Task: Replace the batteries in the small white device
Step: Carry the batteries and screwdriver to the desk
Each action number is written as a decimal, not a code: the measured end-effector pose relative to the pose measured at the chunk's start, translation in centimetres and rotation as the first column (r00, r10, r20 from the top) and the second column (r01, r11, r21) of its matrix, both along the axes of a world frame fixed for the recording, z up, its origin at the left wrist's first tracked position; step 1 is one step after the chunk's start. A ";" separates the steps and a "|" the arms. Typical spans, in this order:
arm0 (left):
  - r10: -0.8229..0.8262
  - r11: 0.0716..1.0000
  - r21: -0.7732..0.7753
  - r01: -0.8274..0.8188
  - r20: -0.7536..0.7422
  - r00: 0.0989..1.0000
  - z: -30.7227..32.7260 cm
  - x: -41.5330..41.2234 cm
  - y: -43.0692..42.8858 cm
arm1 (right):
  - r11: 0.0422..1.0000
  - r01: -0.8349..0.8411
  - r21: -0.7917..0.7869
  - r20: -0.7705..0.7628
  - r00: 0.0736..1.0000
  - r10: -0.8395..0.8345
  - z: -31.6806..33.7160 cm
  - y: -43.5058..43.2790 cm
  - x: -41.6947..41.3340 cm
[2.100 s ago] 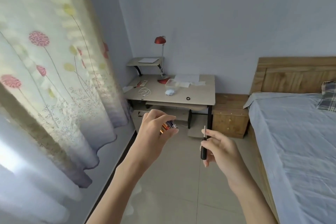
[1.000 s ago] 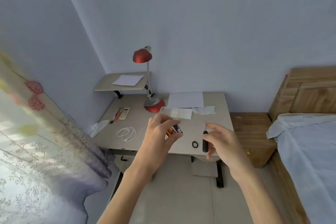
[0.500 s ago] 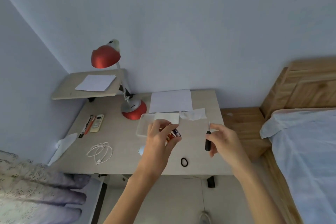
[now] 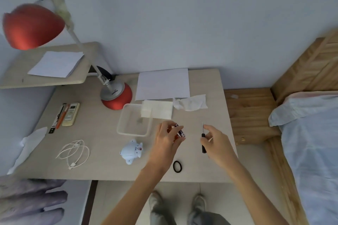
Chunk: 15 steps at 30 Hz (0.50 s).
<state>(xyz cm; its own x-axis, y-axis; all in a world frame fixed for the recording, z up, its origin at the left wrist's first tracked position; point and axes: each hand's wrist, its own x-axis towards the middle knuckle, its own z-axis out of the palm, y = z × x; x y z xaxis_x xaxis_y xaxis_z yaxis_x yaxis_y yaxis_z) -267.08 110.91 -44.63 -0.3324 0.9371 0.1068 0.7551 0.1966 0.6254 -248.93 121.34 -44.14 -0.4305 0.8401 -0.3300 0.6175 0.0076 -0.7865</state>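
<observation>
The small white device lies on the beige desk, left of my hands, with a bit of colour showing at one end. My left hand grips a small bundle of batteries with red and white labels, held above the desk's middle. My right hand pinches a small screwdriver with a black handle, its thin shaft pointing up. Both hands hover over the desk, to the right of the device and apart from it.
A clear plastic tray sits behind the device. A red desk lamp, papers, a tissue, a white cable, a remote and a black hair tie lie around. A wooden nightstand and bed stand right.
I have walked up to the desk, so it now fills the view from above. Both hands keep the same hold on the batteries and the screwdriver and are now over the desktop.
</observation>
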 end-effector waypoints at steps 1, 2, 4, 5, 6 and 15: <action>-0.002 1.000 -0.020 0.002 0.006 1.000 -1.5 0.0 0.3 | 1.000 -0.015 0.012 0.018 1.000 0.015 -1.3 0.2 -0.2; -0.003 0.999 -0.042 0.004 0.012 1.000 -2.9 -0.1 0.5 | 0.999 -0.026 0.027 0.037 0.999 0.025 -2.6 0.3 -0.4; -0.010 0.997 -0.076 0.012 0.025 1.000 -5.7 -0.2 0.9 | 0.997 -0.047 0.059 0.077 0.996 0.042 -5.2 0.7 -0.4; -0.015 0.996 -0.086 0.017 0.029 0.999 -7.0 -0.3 1.1 | 0.996 -0.058 0.069 0.098 0.994 0.051 -6.5 0.9 -0.4; -0.017 0.996 -0.092 0.021 0.034 0.999 -8.4 -0.5 1.3 | 0.995 -0.067 0.072 0.123 0.991 0.058 -7.9 1.1 -0.3; -0.058 0.993 -0.101 0.062 0.046 0.997 -14.6 -2.3 2.4 | 0.970 -0.116 0.213 0.210 0.975 0.071 -13.7 1.7 0.2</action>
<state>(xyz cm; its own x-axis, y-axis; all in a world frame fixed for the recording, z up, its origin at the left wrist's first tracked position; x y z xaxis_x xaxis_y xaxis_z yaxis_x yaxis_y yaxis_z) -269.40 113.32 -59.20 -0.2777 0.9607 -0.0035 0.7406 0.2164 0.6361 -248.71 123.01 -57.89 -0.4553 0.8610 -0.2267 0.7497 0.2335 -0.6192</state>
